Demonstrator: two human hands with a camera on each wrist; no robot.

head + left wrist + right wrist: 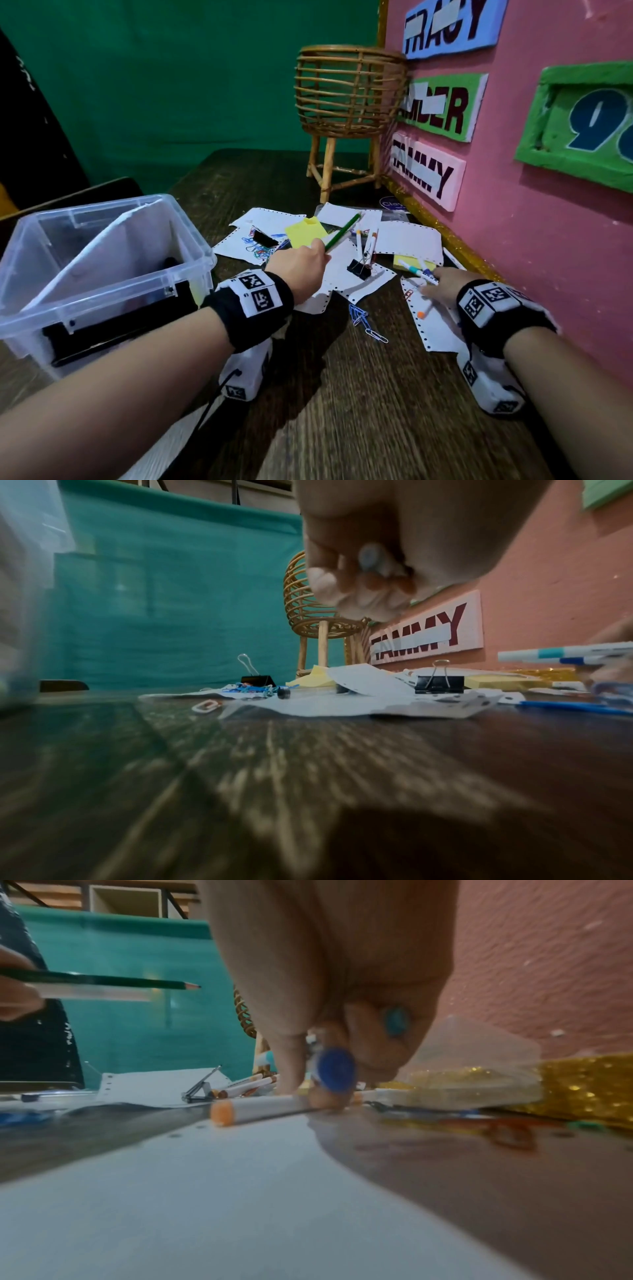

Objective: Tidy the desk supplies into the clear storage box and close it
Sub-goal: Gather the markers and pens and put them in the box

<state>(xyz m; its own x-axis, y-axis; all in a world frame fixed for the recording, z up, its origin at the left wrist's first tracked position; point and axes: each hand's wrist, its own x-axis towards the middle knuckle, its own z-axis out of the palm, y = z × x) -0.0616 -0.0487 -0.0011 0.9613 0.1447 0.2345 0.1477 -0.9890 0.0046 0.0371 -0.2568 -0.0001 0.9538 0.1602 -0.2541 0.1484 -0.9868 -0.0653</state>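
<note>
so the left hand (301, 262) is curled round a green pencil (343, 232) and a pale, clear-looking stick beside it (a ruler or second pen, hard to tell), both poking forward and up over the paper sheets (346, 274). gathering a bundle in one fist probably saves trips, and the box (191, 236) stands open just to that hand's left, so the carry looks short. the wrist is raised off the desk (342, 394), knuckles up, forearm angled in from the lower left.

the right hand (445, 284) is low, by the pink wall (548, 222), fingers bent down onto the paper. it already grips two pens (419, 270), one teal-banded, one blue, fanned out leftward, while its fingertips (294, 1080) press at an orange-capped marker (253, 1110) lying flat on a sheet. likely it's adding that marker to the bunch; with the fingers already full, the grip looks crowded and a pen could slip.

the box is unlidded, with a white sheet leaning across its inside and something dark at the bottom. i can't pick out the lid for sure. plenty is still loose: two black binder clips (359, 269), yellow sticky notes (306, 231), more markers (366, 241) and coloured paper clips (257, 251) among the sheets, a few blue clips (359, 315) on bare wood. a wicker basket (346, 96) on legs stands at the back corner. judging by that, the tidying is early on.
</note>
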